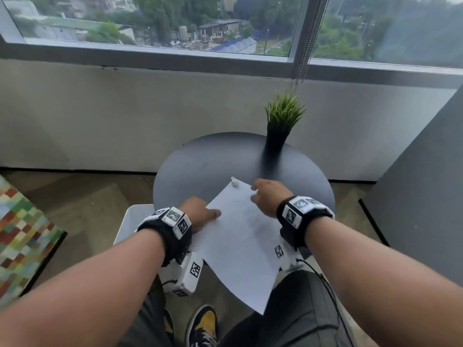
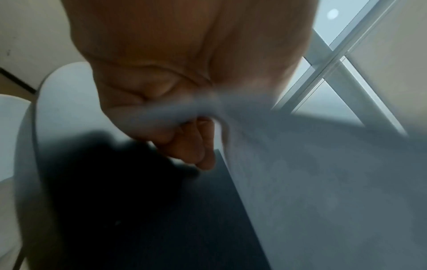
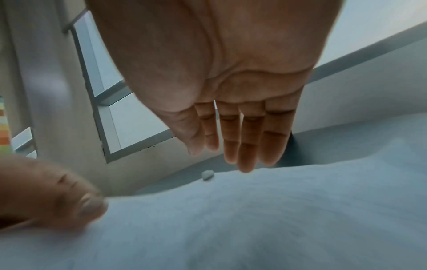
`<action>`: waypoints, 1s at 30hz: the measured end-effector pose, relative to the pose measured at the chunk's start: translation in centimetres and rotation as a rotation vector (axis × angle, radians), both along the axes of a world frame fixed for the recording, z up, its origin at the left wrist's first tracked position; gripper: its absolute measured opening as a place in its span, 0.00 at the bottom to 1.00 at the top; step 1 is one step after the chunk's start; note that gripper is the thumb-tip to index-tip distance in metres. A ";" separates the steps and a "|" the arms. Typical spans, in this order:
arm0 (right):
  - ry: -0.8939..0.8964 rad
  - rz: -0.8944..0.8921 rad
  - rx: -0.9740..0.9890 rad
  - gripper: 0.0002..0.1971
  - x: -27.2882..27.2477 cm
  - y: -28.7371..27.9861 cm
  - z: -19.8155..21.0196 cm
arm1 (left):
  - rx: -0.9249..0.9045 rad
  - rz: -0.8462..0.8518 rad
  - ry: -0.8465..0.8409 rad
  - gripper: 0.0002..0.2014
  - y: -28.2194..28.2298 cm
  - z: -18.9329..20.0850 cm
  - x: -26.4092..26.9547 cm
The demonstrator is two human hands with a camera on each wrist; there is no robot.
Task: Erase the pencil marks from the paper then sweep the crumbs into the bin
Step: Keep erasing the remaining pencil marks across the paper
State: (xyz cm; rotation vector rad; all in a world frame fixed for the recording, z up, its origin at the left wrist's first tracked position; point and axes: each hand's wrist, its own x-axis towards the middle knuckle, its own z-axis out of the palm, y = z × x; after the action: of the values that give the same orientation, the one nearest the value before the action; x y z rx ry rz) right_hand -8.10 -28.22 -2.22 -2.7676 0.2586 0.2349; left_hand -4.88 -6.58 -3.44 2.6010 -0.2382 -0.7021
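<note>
A white sheet of paper point(image 1: 238, 246) lies askew on the round dark table point(image 1: 213, 159) and hangs over its near edge, with faint pencil marks near the middle. My left hand point(image 1: 209, 213) pinches the sheet's left corner; in the left wrist view the paper point(image 2: 323, 182) is bunched between thumb and fingers of the left hand point(image 2: 184, 118). My right hand point(image 1: 258, 194) hovers open at the sheet's far right edge. In the right wrist view the straight fingers point(image 3: 245, 146) are just above the paper point(image 3: 254, 219). A small white eraser point(image 1: 235, 182) point(image 3: 207, 175) sits at the far corner.
A potted green plant point(image 1: 280, 121) stands at the back right of the table. A white bin-like container point(image 1: 130, 221) sits on the floor to the left of the table, below my left wrist. My knees and a yellow shoe point(image 1: 203, 321) are under the near edge.
</note>
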 end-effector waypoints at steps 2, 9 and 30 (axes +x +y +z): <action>-0.004 0.029 -0.023 0.18 2.6 1.1 0.2 | 0.037 0.020 0.015 0.23 0.0 -0.3 -0.2; 0.077 0.085 -0.097 0.18 6.5 3.5 -2.5 | 0.007 -0.069 0.123 0.21 -0.3 -0.9 0.1; -0.070 -0.369 0.678 0.26 -2.4 -7.7 2.7 | -0.621 0.174 -0.150 0.16 3.5 3.5 3.4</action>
State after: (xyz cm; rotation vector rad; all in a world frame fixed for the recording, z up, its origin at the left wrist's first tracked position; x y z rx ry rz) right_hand -10.51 -35.93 0.43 -2.0117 0.5485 0.1012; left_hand -1.53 -3.10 0.02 2.0446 -0.2275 -0.3041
